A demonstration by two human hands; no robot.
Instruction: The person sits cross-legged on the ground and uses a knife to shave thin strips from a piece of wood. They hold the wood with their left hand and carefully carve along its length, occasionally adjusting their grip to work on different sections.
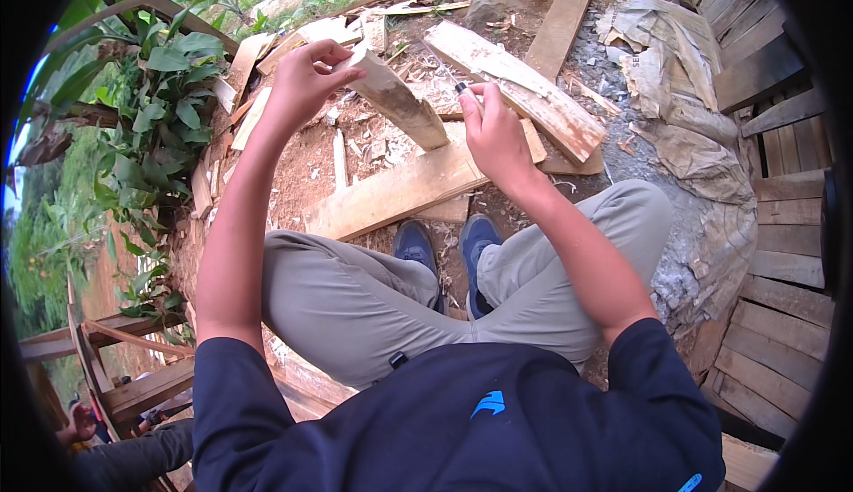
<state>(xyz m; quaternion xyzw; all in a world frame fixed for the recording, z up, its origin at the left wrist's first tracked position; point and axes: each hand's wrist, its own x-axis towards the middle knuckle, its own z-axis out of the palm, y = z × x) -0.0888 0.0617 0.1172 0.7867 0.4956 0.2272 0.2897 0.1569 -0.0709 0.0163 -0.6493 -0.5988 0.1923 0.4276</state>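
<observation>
One hand, the left hand point(308, 76), is stretched far out to the left, its arm almost straight from the dark sleeve point(233, 390) and its wrist bent over to the right. Its thumb and fingers pinch the top end of a wooden block point(402, 104), which stands on end between the hands, its lower end meeting a flat plank point(391, 194); whether it leans is hard to tell.

The right hand point(498, 137) is a little nearer, its elbow bent and its forearm slanting far and left across the right knee point(626, 212); I cannot tell if they touch. Its fingers are curled around the handle of a thin-bladed tool point(461, 89), whose blade points far and left, apart from the block. Beyond that hand, on the right, lies a thick pale beam point(515, 83).
</observation>
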